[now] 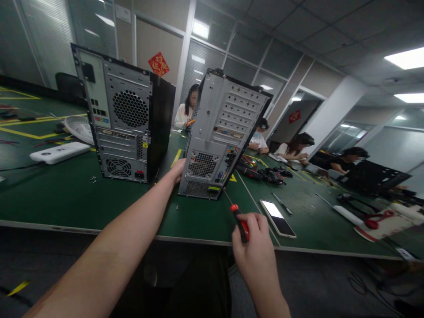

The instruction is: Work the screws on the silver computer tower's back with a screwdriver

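Observation:
A computer tower point(212, 128) stands on the green table with its back panel towards me, tilted in the view. My left hand point(179, 171) reaches to the lower left side of this tower; its fingers are hidden behind the case. In my right hand point(255, 238) is a screwdriver point(236, 212) with a red and black handle, fingers wrapped round it. The screwdriver's shaft points up and left to the tower's lower right corner; I cannot tell whether the tip touches it. A few small screws point(177, 207) lie on the table in front of the tower.
A second computer tower point(126, 115) stands to the left, beside a white power strip point(60, 153) and a white basket point(79, 128). At right lie a phone point(277, 218), a pen point(282, 203) and black cables point(276, 175). Several people sit across the table point(205, 227).

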`<state>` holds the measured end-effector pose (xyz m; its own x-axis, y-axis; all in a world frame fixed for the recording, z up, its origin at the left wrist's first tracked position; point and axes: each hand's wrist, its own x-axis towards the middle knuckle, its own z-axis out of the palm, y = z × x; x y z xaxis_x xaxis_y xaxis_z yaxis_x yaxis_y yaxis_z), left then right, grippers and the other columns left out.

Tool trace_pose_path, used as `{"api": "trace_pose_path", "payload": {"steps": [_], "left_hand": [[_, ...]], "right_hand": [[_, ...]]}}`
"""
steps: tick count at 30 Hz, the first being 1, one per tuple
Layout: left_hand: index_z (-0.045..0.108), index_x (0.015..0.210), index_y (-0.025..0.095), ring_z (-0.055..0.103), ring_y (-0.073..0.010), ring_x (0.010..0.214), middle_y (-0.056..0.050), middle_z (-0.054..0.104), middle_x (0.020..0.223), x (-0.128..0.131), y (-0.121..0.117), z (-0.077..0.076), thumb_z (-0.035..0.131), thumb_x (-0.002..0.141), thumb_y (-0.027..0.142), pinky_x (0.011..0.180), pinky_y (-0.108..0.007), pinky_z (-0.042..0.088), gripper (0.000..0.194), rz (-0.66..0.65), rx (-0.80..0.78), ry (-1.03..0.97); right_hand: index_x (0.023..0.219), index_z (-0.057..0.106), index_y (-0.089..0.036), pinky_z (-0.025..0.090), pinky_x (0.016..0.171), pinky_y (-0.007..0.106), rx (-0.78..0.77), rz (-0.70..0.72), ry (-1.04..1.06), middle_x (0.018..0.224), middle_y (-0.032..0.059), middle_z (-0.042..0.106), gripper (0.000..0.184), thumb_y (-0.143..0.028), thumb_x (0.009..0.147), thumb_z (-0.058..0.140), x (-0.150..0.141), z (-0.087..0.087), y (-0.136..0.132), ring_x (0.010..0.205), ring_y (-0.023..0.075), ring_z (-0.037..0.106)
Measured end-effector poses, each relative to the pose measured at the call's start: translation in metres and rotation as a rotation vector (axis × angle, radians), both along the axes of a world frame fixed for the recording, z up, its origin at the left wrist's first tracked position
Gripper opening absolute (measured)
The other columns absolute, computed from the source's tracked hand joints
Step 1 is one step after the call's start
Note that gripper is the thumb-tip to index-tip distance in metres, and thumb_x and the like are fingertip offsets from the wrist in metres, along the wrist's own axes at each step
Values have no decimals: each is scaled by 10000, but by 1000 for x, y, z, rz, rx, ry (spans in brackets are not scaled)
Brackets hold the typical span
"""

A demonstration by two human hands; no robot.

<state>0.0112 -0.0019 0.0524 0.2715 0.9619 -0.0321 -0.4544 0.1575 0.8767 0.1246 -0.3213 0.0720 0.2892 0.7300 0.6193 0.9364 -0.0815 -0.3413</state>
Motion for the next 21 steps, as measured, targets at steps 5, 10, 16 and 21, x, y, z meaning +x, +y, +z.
{"api": "trace_pose_path", "payload": {"steps": [5,10,16,21], "left_hand": [[754,821,133,667,-174,526,-27,681,576,1,2,-1,822,652,275,509,-242,531,232,-7,0,-1],[752,782,142,647,-160,498,-18,676,566,1,2,0,814,658,268,504,-243,524,187,21,-25,31],[755,790,129,658,-166,516,-28,684,569,1,4,-3,832,652,307,511,-240,524,237,8,5,11],[762,844,129,690,-176,572,-32,702,603,2,5,-5,834,661,315,556,-240,553,270,-4,20,7]], "right_hand": [[1028,637,-216,459,644,330,-3,-136,-30,884,84,684,332,-467,1036,420,2,12,5,746,250,674],[1050,630,-221,504,695,343,29,-139,67,923,92,699,340,-522,998,482,6,11,5,813,259,696],[1074,676,-213,509,704,338,-30,-90,53,898,87,712,326,-425,1012,436,5,5,1,786,244,704],[1227,666,-206,521,695,342,-116,-126,163,933,89,774,442,-532,961,531,14,-4,3,820,278,740]]}}
